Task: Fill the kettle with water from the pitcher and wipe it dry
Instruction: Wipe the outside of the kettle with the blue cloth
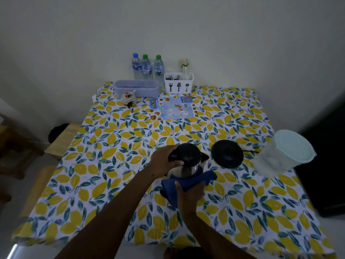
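Left hand [164, 161] gripping the kettle [186, 162] handle, right hand [189, 192] pressing a blue cloth [184, 182] against its steel side near the base [227, 153]; lidded pitcher [285, 153], contents unclear, stands right; three bottles [146, 68] behind.

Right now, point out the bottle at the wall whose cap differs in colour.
The leftmost bottle: its cap is blue, while the middle bottle and right bottle have green caps.
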Action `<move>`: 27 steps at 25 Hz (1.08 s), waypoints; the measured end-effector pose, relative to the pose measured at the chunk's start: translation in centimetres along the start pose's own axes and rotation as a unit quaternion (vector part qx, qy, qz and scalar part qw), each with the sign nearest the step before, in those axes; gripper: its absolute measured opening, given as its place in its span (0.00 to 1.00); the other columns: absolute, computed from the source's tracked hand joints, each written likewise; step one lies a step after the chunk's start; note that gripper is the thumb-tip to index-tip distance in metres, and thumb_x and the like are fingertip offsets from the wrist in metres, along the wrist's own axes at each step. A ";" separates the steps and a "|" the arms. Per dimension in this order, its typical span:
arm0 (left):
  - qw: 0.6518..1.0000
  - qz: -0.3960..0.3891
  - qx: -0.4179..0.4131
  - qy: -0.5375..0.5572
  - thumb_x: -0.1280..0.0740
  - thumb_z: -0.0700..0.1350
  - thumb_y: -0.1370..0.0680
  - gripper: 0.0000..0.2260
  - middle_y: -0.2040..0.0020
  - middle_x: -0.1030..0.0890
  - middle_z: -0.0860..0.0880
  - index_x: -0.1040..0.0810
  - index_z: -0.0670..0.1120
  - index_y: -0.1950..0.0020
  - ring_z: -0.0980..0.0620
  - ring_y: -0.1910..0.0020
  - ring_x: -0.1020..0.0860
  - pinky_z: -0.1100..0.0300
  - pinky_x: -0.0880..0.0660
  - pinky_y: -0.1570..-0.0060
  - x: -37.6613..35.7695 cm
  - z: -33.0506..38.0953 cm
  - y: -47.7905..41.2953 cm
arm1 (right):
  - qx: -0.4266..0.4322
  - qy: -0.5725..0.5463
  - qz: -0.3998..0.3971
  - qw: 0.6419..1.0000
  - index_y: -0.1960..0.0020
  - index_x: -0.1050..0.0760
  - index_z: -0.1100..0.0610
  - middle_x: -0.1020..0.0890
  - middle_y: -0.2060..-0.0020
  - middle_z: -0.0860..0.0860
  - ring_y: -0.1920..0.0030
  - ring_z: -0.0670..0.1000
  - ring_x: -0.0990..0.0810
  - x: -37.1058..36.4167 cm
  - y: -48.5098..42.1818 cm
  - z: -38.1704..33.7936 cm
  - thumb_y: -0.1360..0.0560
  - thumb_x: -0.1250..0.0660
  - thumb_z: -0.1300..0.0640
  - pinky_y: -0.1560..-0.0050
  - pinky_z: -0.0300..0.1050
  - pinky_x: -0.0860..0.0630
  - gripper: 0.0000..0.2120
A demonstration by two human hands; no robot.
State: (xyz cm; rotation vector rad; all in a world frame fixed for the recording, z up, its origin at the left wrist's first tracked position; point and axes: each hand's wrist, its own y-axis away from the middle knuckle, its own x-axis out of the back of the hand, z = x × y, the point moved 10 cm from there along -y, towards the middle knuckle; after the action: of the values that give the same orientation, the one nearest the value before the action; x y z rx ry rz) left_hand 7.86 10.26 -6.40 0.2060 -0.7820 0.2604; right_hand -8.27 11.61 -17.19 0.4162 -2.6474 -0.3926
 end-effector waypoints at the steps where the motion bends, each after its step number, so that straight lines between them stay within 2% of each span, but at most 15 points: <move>1: 1.000 0.007 -0.001 0.003 0.38 0.70 0.34 0.41 0.32 0.26 0.44 0.34 0.45 0.28 0.44 0.35 0.27 0.45 0.29 0.37 0.1 -0.2 -0.1 | -0.022 0.004 -0.017 1.000 0.24 0.60 0.62 0.50 0.23 0.60 0.24 0.61 0.48 -0.4 -0.2 1.3 0.29 0.32 0.40 0.27 0.61 0.45 0.51; 2: 1.000 0.009 -0.006 0.008 0.37 0.70 0.33 0.40 0.33 0.25 0.45 0.33 0.46 0.29 0.45 0.36 0.27 0.45 0.28 0.38 0.2 -0.2 -0.1 | -0.039 0.017 -0.026 0.999 0.24 0.59 0.63 0.49 0.24 0.61 0.25 0.62 0.47 -0.2 -0.5 2.3 0.27 0.33 0.45 0.27 0.61 0.44 0.47; 3: 1.000 0.015 -0.014 0.016 0.35 0.68 0.32 0.39 0.33 0.25 0.45 0.33 0.46 0.29 0.46 0.36 0.27 0.46 0.28 0.38 0.2 -0.3 0.0 | -0.034 0.019 -0.023 0.999 0.25 0.54 0.64 0.43 0.26 0.62 0.28 0.62 0.40 0.5 -1.2 2.8 0.26 0.34 0.50 0.30 0.61 0.38 0.41; 4: 0.999 0.026 -0.017 0.030 0.32 0.65 0.32 0.37 0.34 0.25 0.45 0.32 0.47 0.29 0.48 0.37 0.27 0.49 0.28 0.38 0.4 -0.4 0.3 | -0.006 0.009 -0.006 1.000 0.27 0.44 0.62 0.33 0.32 0.63 0.36 0.62 0.30 1.6 -1.8 2.7 0.27 0.37 0.53 0.39 0.60 0.30 0.33; 5: 0.998 0.040 -0.013 0.050 0.28 0.61 0.31 0.35 0.35 0.25 0.46 0.31 0.47 0.30 0.49 0.38 0.27 0.51 0.29 0.38 0.6 -0.8 0.6 | 0.029 -0.010 0.011 0.999 0.36 0.34 0.59 0.25 0.45 0.61 0.49 0.59 0.24 2.9 -2.4 2.1 0.28 0.39 0.54 0.51 0.57 0.26 0.22; 6: 0.996 0.053 0.001 0.072 0.26 0.58 0.31 0.32 0.37 0.24 0.47 0.30 0.47 0.31 0.51 0.40 0.26 0.55 0.29 0.40 1.0 -1.4 0.9 | 0.055 -0.018 0.016 0.998 0.47 0.31 0.57 0.25 0.58 0.57 0.61 0.55 0.24 4.2 -2.9 1.4 0.29 0.40 0.56 0.61 0.52 0.28 0.12; 7: 0.994 0.063 0.012 0.090 0.25 0.56 0.32 0.29 0.42 0.22 0.48 0.27 0.47 0.35 0.52 0.44 0.25 0.58 0.29 0.45 1.3 -1.9 1.1 | 0.078 -0.011 0.013 0.997 0.54 0.32 0.56 0.28 0.65 0.54 0.68 0.53 0.28 5.1 -3.3 0.6 0.29 0.39 0.57 0.67 0.50 0.32 0.04; 10: 0.992 0.056 0.033 0.110 0.29 0.58 0.34 0.19 0.57 0.23 0.55 0.26 0.50 0.48 0.57 0.59 0.25 0.66 0.32 0.61 1.5 -2.1 1.1 | 0.115 0.046 0.029 0.992 0.59 0.32 0.58 0.29 0.71 0.56 0.72 0.57 0.31 8.0 -4.0 -0.6 0.27 0.36 0.64 0.72 0.47 0.37 0.06; 13: 0.986 0.095 0.030 0.137 0.30 0.57 0.33 0.17 0.60 0.24 0.54 0.26 0.48 0.51 0.59 0.61 0.25 0.66 0.32 0.64 1.7 -1.5 0.9 | 0.154 0.116 0.041 0.980 0.57 0.31 0.57 0.30 0.71 0.50 0.74 0.50 0.32 10.2 -4.6 -1.8 0.29 0.35 0.66 0.74 0.41 0.37 0.07; 14: 0.983 0.109 0.031 0.143 0.29 0.56 0.32 0.17 0.60 0.23 0.51 0.25 0.47 0.51 0.56 0.61 0.25 0.64 0.31 0.63 1.8 -1.3 0.7 | 0.169 0.143 0.050 0.974 0.55 0.30 0.58 0.30 0.71 0.49 0.74 0.49 0.32 10.9 -5.2 -2.2 0.29 0.35 0.66 0.74 0.41 0.36 0.07; 16: 0.978 0.132 0.043 0.154 0.27 0.54 0.30 0.15 0.59 0.22 0.46 0.25 0.46 0.51 0.52 0.60 0.23 0.62 0.30 0.62 2.2 -1.3 0.1 | 0.192 0.220 0.050 0.955 0.51 0.29 0.58 0.26 0.65 0.52 0.70 0.52 0.29 11.4 -6.8 -2.3 0.31 0.34 0.64 0.72 0.49 0.29 0.10; 19: 0.973 0.162 0.047 0.159 0.27 0.49 0.27 0.13 0.58 0.22 0.47 0.25 0.44 0.49 0.54 0.59 0.24 0.71 0.32 0.64 3.3 -1.1 -1.8 | 0.154 0.341 0.006 0.927 0.35 0.33 0.57 0.25 0.43 0.58 0.53 0.59 0.26 10.6 -10.1 0.1 0.30 0.36 0.55 0.55 0.56 0.24 0.24; 21: 0.973 0.169 0.040 0.152 0.28 0.48 0.26 0.13 0.57 0.22 0.47 0.25 0.44 0.48 0.51 0.58 0.23 0.69 0.32 0.63 3.4 -0.9 -3.3 | 0.140 0.383 -0.031 0.913 0.28 0.40 0.57 0.32 0.33 0.58 0.43 0.62 0.29 9.5 -11.3 0.8 0.28 0.37 0.52 0.46 0.57 0.26 0.30; 24: 0.972 0.179 0.047 0.145 0.28 0.49 0.26 0.13 0.57 0.22 0.46 0.25 0.44 0.47 0.46 0.57 0.23 0.64 0.32 0.61 2.9 -1.5 -5.4 | 0.116 0.428 -0.084 0.892 0.24 0.49 0.54 0.40 0.26 0.58 0.32 0.64 0.38 7.6 -11.9 1.6 0.25 0.39 0.49 0.38 0.61 0.31 0.34; 27: 0.966 0.208 0.065 0.140 0.29 0.48 0.25 0.13 0.57 0.23 0.47 0.25 0.42 0.46 0.46 0.57 0.23 0.65 0.33 0.63 2.7 -2.6 -6.2 | 0.092 0.507 -0.155 0.843 0.24 0.61 0.46 0.57 0.22 0.54 0.24 0.63 0.55 4.8 -11.9 4.1 0.27 0.44 0.33 0.31 0.66 0.42 0.41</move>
State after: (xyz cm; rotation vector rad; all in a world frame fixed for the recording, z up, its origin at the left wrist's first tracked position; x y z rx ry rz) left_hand 13.32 5.50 -6.81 0.1224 -0.5207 0.7238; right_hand -11.63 -0.08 -22.94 0.8377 -1.5704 0.0253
